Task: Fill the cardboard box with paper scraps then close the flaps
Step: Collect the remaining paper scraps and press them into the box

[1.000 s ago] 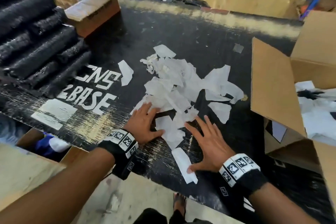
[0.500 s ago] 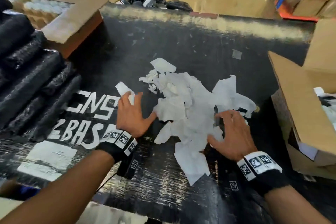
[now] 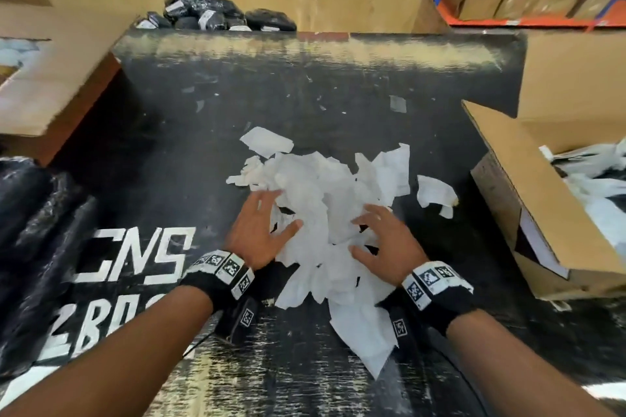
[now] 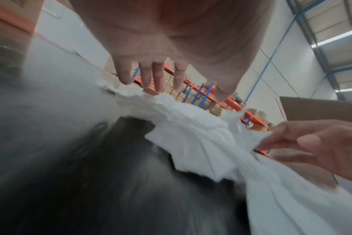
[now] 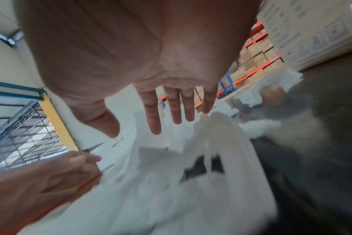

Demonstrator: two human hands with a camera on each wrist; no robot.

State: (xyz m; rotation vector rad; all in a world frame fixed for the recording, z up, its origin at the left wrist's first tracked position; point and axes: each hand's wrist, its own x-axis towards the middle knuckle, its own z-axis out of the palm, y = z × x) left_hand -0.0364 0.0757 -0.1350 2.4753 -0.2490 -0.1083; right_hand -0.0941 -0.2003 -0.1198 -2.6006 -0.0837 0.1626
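A heap of white paper scraps (image 3: pixel 325 213) is shown gathered near the middle of a black bench (image 3: pixel 305 85). The left hand (image 3: pixel 261 227) is laid against the left side of the heap, fingers spread and nearly straight, thumb pressed onto the paper. The right hand (image 3: pixel 382 240) is laid on the right side, fingers extended and slightly bent over the scraps; no scrap is seen to be pinched by either hand. The two hands are held apart, with the heap between them. In the left wrist view the left hand's fingertips (image 4: pixel 157 85) are seen touching the crumpled top edge of the paper scraps (image 4: pixel 201 135), and the right hand (image 4: pixel 319 143) appears on the far side. The right wrist view, which is blurred, shows the right hand's fingers (image 5: pixel 177 111) straight above the paper scraps (image 5: pixel 171 182).

A few loose scraps (image 3: pixel 435 193) are left just beside the heap on its right. The cardboard box (image 3: pixel 528 186) stands at the bench's right edge, well apart from the heap, its flaps open; white paper is visible inside it. White lettering (image 3: pixel 135 257) is painted on the bench near the left forearm. Black wrapped rolls (image 3: pixel 37 240) lie at the left, and black parcels (image 3: pixel 216 13) beyond the far edge.
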